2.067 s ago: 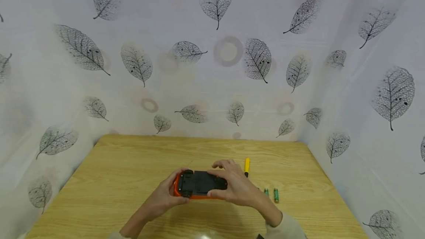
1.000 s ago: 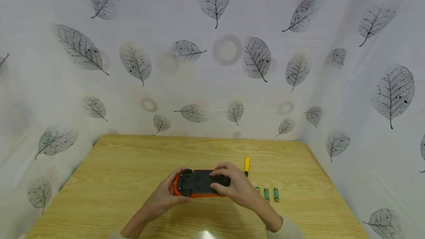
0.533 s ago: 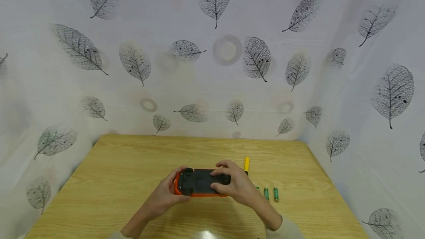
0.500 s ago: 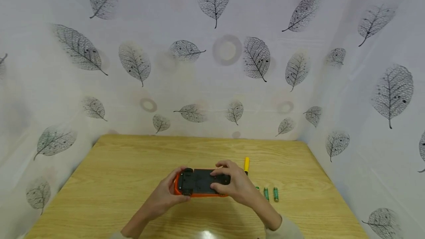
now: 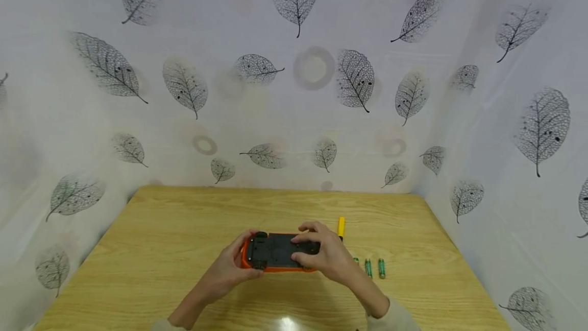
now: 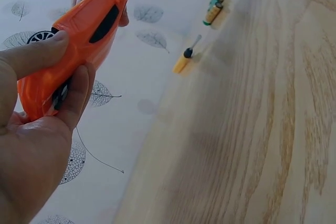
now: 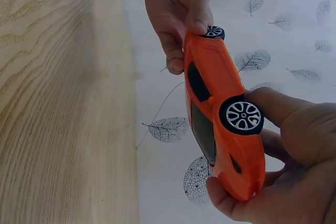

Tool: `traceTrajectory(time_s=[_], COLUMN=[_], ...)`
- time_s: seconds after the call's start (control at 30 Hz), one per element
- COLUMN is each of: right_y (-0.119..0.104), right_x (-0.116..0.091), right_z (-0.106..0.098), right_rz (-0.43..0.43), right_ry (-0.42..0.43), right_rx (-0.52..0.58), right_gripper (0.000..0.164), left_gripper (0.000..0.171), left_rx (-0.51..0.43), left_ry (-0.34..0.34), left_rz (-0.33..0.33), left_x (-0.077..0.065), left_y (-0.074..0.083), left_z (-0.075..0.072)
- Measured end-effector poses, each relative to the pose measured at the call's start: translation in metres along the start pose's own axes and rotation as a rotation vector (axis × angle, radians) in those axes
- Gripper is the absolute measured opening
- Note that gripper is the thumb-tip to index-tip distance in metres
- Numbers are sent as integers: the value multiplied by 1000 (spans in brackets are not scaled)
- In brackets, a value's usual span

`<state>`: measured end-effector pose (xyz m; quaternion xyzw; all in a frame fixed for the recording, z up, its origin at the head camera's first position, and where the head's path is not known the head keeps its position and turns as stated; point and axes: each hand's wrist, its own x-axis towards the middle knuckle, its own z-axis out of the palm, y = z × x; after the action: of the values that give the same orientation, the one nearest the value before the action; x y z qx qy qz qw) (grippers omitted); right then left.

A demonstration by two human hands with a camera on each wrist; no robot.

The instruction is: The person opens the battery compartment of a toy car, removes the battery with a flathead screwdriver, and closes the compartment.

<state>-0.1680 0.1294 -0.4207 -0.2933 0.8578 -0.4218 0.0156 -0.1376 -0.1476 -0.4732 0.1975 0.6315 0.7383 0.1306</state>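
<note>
An orange toy car (image 5: 281, 252) is held upside down above the table, its black underside facing up in the head view. My left hand (image 5: 225, 272) grips one end, with thumb and fingers on opposite sides of the body. At the other end my right hand (image 5: 333, 257) holds the car, a thumb and a fingertip on the black base and another finger curled under the body, as the right wrist view shows. Both wrist views show the glossy orange body (image 7: 212, 64), dark windows and spoked wheels (image 7: 242, 116). The right hand hides part of the base.
On the wooden table (image 5: 184, 218), right of the hands, lie a screwdriver (image 5: 341, 226) with a yellow handle and three green batteries (image 5: 382, 268), one partly hidden by the right hand. A leaf-patterned white cloth (image 5: 275, 116) stands behind and at both sides.
My right hand has shifted slightly right along the car's base, and its thumb and finger have come closer together. The left hand keeps its grip. Over the last half second almost nothing moves.
</note>
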Motion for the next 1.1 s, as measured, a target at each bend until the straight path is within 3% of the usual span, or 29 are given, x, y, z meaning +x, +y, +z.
traceTrajectory(time_s=[0.4, 0.8, 1.1], right_y=[6, 6, 21], right_x=[-4, -15, -29], right_z=[0, -15, -24], right_rz=[12, 7, -18], right_ry=[20, 81, 52], right_rx=[60, 115, 156], right_gripper=[28, 55, 68], left_gripper=[94, 94, 93], left_rx=[-29, -14, 10], left_ry=[-35, -9, 22], left_rz=[-4, -7, -10], left_x=[0, -1, -1], left_y=[-1, 4, 6], left_z=[-1, 0, 0])
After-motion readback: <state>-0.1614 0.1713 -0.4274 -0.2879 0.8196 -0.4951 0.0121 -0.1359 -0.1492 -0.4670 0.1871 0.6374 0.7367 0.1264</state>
